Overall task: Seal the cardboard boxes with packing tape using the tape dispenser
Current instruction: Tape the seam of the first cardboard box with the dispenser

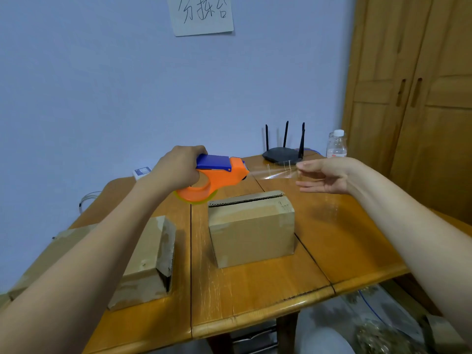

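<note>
My left hand (178, 168) grips the orange and blue tape dispenser (219, 175), held in the air above the table. A strip of clear tape (274, 171) runs from its mouth to the right. My right hand (324, 177) pinches the strip's free end with thumb and forefinger; the other fingers are stretched out. Below them a cardboard box (251, 231) stands on the wooden table (255, 297), its top seam slightly open. A second cardboard box (150, 261) lies at the left, partly hidden by my left forearm.
A black router (283, 153) with antennas and a clear plastic bottle (336, 145) stand at the table's far edge. A small white and blue box (141, 172) lies by the wall. A wooden wardrobe (421, 111) rises at the right. A paper sign (203, 14) hangs on the wall.
</note>
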Demonstrator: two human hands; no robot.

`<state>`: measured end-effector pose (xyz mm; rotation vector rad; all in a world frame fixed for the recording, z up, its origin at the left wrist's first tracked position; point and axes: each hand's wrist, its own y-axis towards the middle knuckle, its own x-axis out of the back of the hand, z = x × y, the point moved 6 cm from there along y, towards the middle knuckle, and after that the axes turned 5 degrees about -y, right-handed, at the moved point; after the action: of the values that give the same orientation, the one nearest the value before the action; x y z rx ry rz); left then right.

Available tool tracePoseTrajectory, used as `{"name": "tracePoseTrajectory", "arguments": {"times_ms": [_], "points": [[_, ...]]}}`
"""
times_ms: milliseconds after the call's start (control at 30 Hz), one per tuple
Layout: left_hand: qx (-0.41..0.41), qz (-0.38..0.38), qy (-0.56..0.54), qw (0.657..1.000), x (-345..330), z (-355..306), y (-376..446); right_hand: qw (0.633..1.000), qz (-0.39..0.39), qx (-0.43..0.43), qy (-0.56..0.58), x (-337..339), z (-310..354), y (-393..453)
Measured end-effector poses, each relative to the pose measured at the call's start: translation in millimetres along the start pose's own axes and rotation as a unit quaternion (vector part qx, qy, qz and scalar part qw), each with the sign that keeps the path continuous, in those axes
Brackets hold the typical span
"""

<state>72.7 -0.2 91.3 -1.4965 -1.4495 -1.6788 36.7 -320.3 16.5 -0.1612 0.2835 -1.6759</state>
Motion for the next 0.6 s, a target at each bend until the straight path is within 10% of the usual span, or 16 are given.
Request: {"name": "tracePoseTrajectory", "arguments": {"times_ms": [600], "points": [[-0.009, 0.047, 0.065, 0.997, -4.7, -47.7, 32.8, 0.994, -0.018, -0.033, 0.101, 18.3, -64.2, 24.4]]}}
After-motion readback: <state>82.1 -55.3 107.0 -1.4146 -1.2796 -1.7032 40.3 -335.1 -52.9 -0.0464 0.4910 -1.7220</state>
